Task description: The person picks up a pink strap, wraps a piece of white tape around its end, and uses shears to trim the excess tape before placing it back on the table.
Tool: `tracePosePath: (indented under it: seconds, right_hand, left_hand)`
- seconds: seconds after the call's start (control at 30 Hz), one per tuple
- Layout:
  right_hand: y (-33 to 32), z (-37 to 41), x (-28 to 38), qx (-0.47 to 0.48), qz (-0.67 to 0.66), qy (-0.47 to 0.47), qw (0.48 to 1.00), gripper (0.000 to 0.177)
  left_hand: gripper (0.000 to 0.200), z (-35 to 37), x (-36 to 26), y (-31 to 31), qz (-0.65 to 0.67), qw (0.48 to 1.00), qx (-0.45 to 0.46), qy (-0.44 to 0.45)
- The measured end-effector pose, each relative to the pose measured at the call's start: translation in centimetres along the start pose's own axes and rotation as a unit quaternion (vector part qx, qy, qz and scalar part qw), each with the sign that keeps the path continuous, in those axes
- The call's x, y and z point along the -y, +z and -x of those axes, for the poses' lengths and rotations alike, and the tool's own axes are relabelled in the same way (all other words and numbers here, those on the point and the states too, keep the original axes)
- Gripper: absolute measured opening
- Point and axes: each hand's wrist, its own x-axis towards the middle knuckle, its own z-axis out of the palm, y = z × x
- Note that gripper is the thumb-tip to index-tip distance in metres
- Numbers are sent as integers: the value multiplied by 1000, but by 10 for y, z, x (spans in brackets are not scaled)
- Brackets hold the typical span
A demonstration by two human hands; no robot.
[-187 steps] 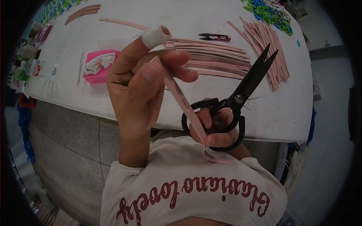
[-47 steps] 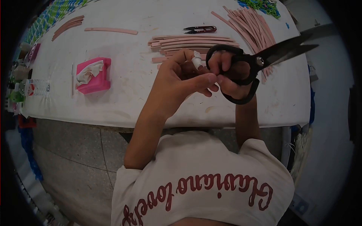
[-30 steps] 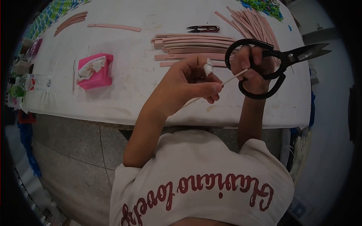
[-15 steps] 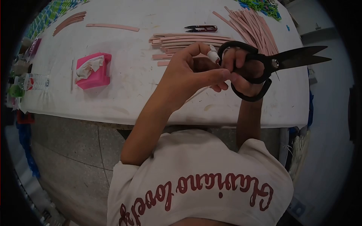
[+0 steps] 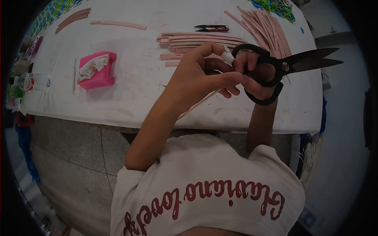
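Large black scissors (image 5: pixel 285 66) hang on my right hand (image 5: pixel 256 74), its fingers through the handles and the slightly parted blades pointing right. My left hand (image 5: pixel 206 72), a white wrap (image 5: pixel 228 56) on one finger, is pinched closed against the fingertips of my right hand. A thin pale strip (image 5: pixel 201 103) runs down from beneath my left hand toward the table's near edge; its upper end is hidden by the fingers. Just behind the hands lies a stack of pink strips (image 5: pixel 197 39).
On the white table (image 5: pixel 138 86) are a pink box (image 5: pixel 103 74) with a cloth, small thread snips (image 5: pixel 212 28), a fanned bundle of pink strips (image 5: pixel 267 31) and a single strip (image 5: pixel 118 24). A clear bottle (image 5: pixel 37 82) lies at the left edge. Green and blue pieces (image 5: pixel 275 8) sit at the back.
Both hands and the scissors have shifted very slightly and stay together. More of the thin pale strip shows below my left hand.
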Motion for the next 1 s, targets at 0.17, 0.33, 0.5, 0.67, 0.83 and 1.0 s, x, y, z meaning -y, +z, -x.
tracePosePath:
  seconds: [0.17, 0.33, 0.5, 0.67, 0.83, 1.0]
  right_hand:
    - [-1, 3, 1, -3, 2, 0, 1000, 28]
    - [-1, 2, 2, -1, -22, -26, 999, 26]
    - [-18, 2, -2, 8, -25, -54, 998, 29]
    - [-26, 3, 0, -26, -23, -72, 997, 29]
    - [-34, 0, 1, -37, -64, -96, 993, 26]
    - [-36, -1, 1, -35, -66, -110, 991, 25]
  left_hand:
    - [35, -1, -1, -2, -76, 997, 17, 27]
    - [35, -1, 0, -1, -45, 999, 24, 6]
    - [35, 1, 2, -3, -30, 999, 21, -25]
    - [37, 3, 9, -7, -18, 999, 21, -33]
    - [36, 8, 13, -10, -15, 999, 14, -45]
    - [36, 12, 15, -13, 2, 998, 15, -60]
